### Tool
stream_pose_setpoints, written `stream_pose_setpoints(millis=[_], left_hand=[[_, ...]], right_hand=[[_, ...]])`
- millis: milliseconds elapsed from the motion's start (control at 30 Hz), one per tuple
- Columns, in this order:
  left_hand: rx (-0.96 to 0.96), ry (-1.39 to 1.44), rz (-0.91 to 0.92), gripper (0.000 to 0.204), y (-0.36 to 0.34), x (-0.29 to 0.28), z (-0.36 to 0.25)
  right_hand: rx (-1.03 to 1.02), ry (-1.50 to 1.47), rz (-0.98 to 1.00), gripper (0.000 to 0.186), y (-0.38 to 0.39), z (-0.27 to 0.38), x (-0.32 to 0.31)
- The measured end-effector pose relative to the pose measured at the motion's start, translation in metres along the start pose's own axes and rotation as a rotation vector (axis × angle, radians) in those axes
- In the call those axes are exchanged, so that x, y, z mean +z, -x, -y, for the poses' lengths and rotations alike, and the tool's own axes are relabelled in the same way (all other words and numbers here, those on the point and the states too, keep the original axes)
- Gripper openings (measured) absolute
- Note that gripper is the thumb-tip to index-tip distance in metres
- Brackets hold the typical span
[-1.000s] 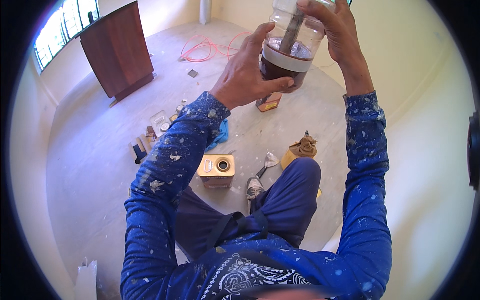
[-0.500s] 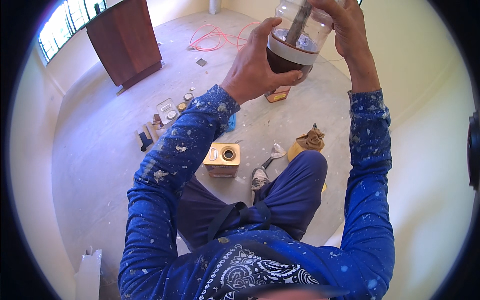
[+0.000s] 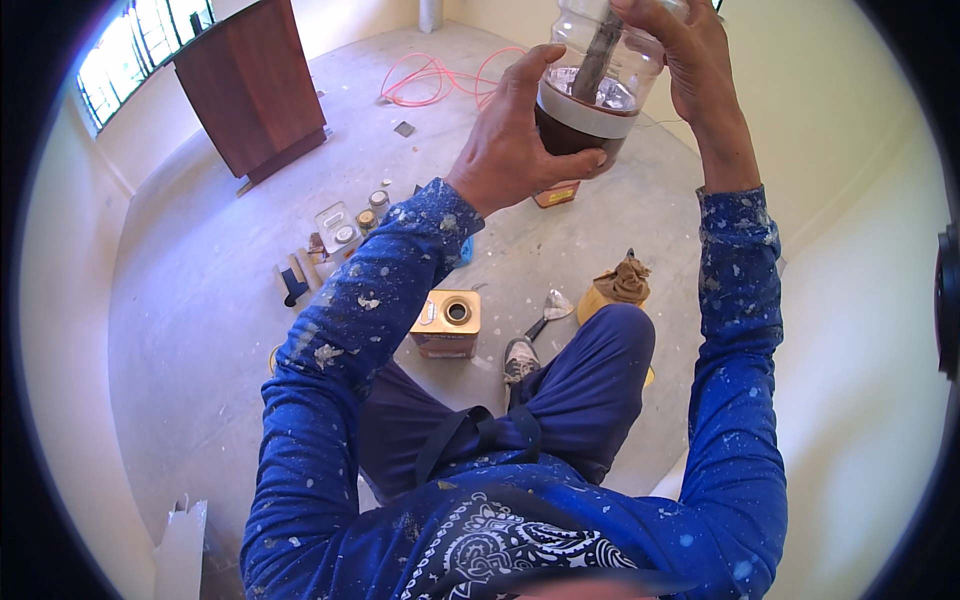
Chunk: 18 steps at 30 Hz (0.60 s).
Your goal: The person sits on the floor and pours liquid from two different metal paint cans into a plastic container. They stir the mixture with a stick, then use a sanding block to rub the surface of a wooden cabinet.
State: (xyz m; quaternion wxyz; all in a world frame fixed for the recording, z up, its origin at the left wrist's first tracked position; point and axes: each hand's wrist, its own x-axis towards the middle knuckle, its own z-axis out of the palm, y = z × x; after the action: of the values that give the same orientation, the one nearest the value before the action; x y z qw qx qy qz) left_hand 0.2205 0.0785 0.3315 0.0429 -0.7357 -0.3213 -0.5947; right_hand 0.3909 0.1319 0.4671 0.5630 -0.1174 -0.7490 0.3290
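Observation:
A clear plastic jar (image 3: 600, 125) is raised at the top of the view, its lower part dark brown with dark liquid and a white band around it. A grimy stick (image 3: 602, 60) stands inside it, slightly tilted. My left hand (image 3: 510, 150) is wrapped round the jar's lower left side, thumb across the front near the bottom. My right hand (image 3: 698, 80) grips at the jar's upper right, by the stick's top; whether it holds rim, stick or both is unclear. Below stands an open-mouthed gold tin (image 3: 445, 335).
Tins and jars (image 3: 365, 220), an orange can (image 3: 555, 198), a yellow container with brown cloth (image 3: 610, 295) and a putty knife (image 3: 557, 306) lie around my legs. Behind are a pink hose (image 3: 420, 85) and a wooden lectern (image 3: 245, 90). A cream wall (image 3: 850, 330) is at right.
Both hands and the jar have shifted a little to the right in the picture since a second ago, along with the surrounding scene. The grip looks much the same.

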Motion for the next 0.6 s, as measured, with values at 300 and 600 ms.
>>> stream_pose_setpoints(millis=[300, 600], left_hand=[[-0.011, 0.016, 0.014, 0.107, 0.013, 0.018, 0.007], [-0.010, 0.122, -0.053, 0.110, 0.034, 0.038, 0.015]], right_hand=[[0.039, 0.029, 0.014, 0.087, 0.013, -0.009, -0.013], [0.056, 0.035, -0.012, 0.098, 0.036, -0.025, -0.018]])
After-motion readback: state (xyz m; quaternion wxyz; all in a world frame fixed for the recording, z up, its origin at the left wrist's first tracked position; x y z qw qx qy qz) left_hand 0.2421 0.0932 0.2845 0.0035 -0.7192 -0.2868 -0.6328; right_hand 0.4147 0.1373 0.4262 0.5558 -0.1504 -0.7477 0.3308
